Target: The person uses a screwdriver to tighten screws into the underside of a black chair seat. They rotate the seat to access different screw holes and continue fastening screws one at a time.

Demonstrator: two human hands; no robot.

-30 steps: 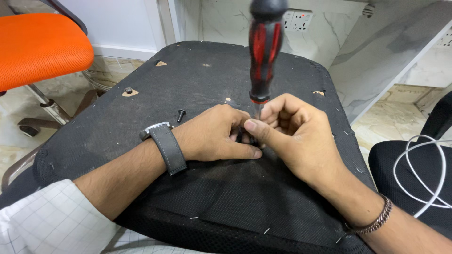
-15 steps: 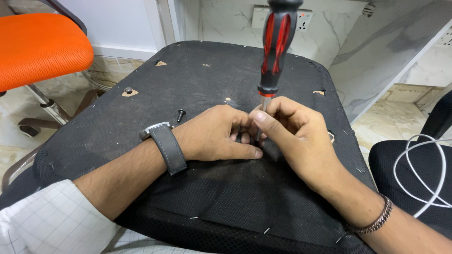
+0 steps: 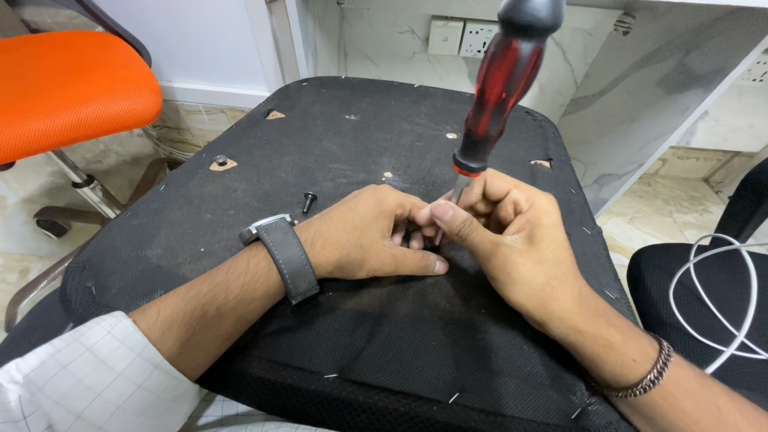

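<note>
Loose bolt (image 3: 309, 200) left of hands (image 3: 424, 236) on seat base (image 3: 240, 152)

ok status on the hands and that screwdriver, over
Right hand pinches the screwdriver shaft, tool upright and tilted. Left hand steadies at the tip on the black seat panel. Loose black screw lies apart.

Orange chair (image 3: 68, 88) off the seat base's left edge. Loose black bolt (image 3: 309, 199) on the base, left of centre. White cable (image 3: 720, 304) coiled on a black seat past the right edge. Wall sockets (image 3: 464, 36) behind the far edge.
</note>
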